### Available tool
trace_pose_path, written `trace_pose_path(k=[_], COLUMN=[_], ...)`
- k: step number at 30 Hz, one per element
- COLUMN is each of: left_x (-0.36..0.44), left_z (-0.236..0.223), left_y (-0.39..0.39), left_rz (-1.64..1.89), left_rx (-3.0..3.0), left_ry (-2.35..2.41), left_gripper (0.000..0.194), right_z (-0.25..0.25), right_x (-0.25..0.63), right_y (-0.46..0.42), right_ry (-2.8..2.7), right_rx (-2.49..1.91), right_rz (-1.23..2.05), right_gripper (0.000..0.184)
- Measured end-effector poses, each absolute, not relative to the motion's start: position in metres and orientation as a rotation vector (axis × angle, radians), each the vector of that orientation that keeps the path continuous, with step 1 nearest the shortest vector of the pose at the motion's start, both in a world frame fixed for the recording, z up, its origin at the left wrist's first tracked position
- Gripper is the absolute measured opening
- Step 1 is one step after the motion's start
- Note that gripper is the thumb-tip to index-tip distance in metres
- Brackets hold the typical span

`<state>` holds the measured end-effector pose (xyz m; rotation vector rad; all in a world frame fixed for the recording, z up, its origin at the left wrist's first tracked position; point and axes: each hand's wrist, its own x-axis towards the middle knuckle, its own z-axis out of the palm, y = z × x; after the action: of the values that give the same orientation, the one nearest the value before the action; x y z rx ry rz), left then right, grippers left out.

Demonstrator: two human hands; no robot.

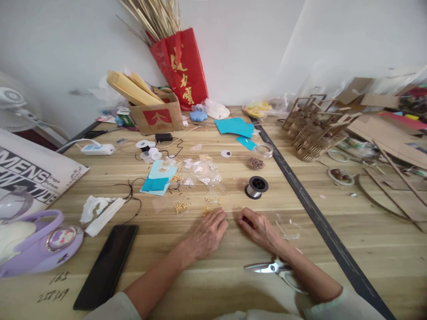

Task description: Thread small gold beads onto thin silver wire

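My left hand (209, 234) rests on the wooden table with its fingers bent together and their tips turned down. Just beyond its fingertips lie small gold beads (212, 201). A little to the right, my right hand (258, 227) is curled closed; whatever may be inside its fingers is hidden. A spool of thin clear or silvery line (256, 188) stands beyond the right hand. Under the right forearm, partly covered by it, lies a pair of scissors (267, 268). Another heap of gold beads (181, 207) sits left of the left hand.
A black phone (106, 266) lies at front left beside a purple bottle (50, 242). Small plastic bags (203, 171), blue paper (156, 184) and a dish of brown beads (255, 163) are further back. Wooden basket-like frames (310, 133) stand at right, past a black strip (308, 204).
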<state>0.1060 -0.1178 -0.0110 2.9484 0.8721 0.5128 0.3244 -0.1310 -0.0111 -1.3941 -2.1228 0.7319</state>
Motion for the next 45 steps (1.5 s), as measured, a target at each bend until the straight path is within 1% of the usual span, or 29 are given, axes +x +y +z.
trace_pose_path(k=[4,8,17,23,29,45], left_x=[0.106,0.105,0.105,0.105,0.105,0.101], left_z=[-0.007,-0.001,0.001,-0.001,-0.007,-0.005], left_y=[-0.117,-0.116,-0.111,-0.108,-0.106,-0.103], left_rz=[0.58,0.682,0.894,0.942,0.928,0.892], left_rx=[2.882,2.672,2.185,1.966,1.909,1.833], left_ry=[0.847,0.843,1.03,1.092,1.11,1.15], left_gripper=[0.016,0.014,0.01,0.01,0.013,0.016], right_z=[-0.011,-0.009,-0.009,-0.007,-0.009,-0.01], right_x=[0.324,0.324,0.325,0.324,0.324,0.325], right_y=[-0.131,-0.131,-0.131,-0.131,-0.131,-0.13], right_ry=[-2.115,-2.119,-2.121,-2.115,-2.118,-2.122], right_rx=[-1.387,-1.391,-1.39,-1.412,-1.416,-1.404], right_rz=[0.742,0.739,0.754,0.782,0.77,0.77], right_gripper=[0.009,0.011,0.011,0.012,0.012,0.011])
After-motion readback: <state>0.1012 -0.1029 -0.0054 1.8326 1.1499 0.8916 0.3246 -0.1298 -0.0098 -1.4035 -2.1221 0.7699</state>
